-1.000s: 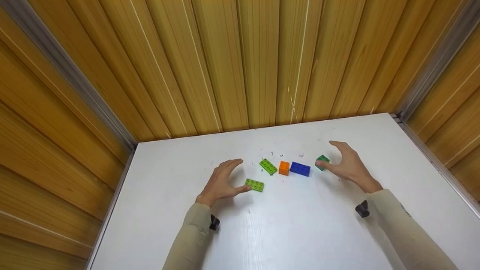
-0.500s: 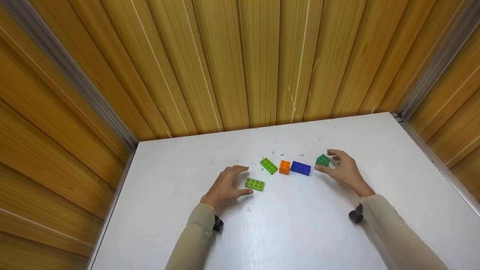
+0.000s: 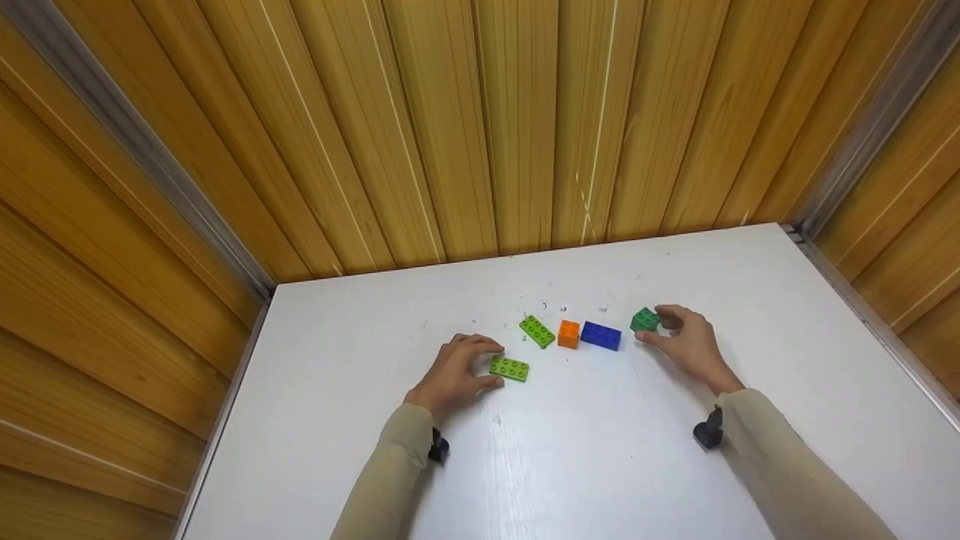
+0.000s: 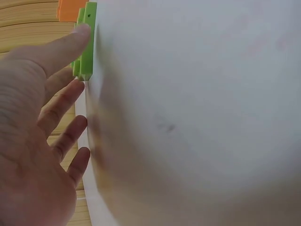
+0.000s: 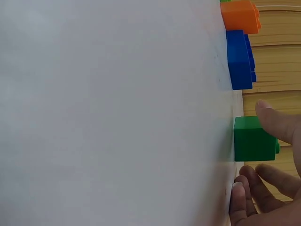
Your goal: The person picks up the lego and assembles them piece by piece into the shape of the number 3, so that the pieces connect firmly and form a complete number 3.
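Note:
A flat lime-green brick (image 3: pixel 509 368) lies on the white table between the spread thumb and fingers of my left hand (image 3: pixel 454 375). In the left wrist view the thumb overlaps the lime brick (image 4: pixel 88 52); whether it touches I cannot tell. A square dark green brick (image 3: pixel 645 319) sits at the right, with my right hand (image 3: pixel 690 343) partly around it. In the right wrist view a gap separates the green brick (image 5: pixel 254 143) from the fingers below, and the thumb is across its upper corner. Both hands have relaxed fingers and neither grips its brick.
Between the hands, a second lime-green flat brick (image 3: pixel 537 331), an orange brick (image 3: pixel 568 334) and a blue brick (image 3: pixel 601 336) stand in a loose row on the table (image 3: pixel 570 465). Wood-patterned panels (image 3: pixel 517 127) rise behind the table's far edge.
The left hand has moved right and its thumb and fingers have come around the near lime brick. The right hand has lowered and narrowed around the green brick. The bricks stay put.

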A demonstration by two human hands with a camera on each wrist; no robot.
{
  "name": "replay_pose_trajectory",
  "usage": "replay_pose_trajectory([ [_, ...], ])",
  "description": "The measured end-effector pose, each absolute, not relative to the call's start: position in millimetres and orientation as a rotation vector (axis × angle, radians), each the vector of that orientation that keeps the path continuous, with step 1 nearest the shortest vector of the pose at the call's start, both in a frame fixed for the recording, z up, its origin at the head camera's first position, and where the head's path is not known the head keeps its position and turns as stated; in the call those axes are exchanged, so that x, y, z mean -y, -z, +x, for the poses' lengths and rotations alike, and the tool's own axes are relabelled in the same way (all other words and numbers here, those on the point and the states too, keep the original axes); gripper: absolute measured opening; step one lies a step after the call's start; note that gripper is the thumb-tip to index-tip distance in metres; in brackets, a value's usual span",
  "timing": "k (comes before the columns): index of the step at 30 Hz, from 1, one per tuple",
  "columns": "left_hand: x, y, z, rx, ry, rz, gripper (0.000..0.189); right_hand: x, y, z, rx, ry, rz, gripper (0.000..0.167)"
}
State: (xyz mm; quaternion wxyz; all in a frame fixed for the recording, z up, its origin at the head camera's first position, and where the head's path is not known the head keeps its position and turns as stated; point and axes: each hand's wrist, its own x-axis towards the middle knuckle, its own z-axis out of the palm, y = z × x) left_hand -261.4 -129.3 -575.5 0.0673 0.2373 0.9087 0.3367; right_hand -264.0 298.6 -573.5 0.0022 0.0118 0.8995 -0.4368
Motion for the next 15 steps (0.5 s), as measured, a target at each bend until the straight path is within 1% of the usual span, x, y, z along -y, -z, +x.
replay_pose_trajectory([
  [15,128.3,577.9,-263.6,-2.73,-1.012,0.731,0.038,-296.1,575.2,-265.0,-2.821,1.413,0.051,0.064],
])
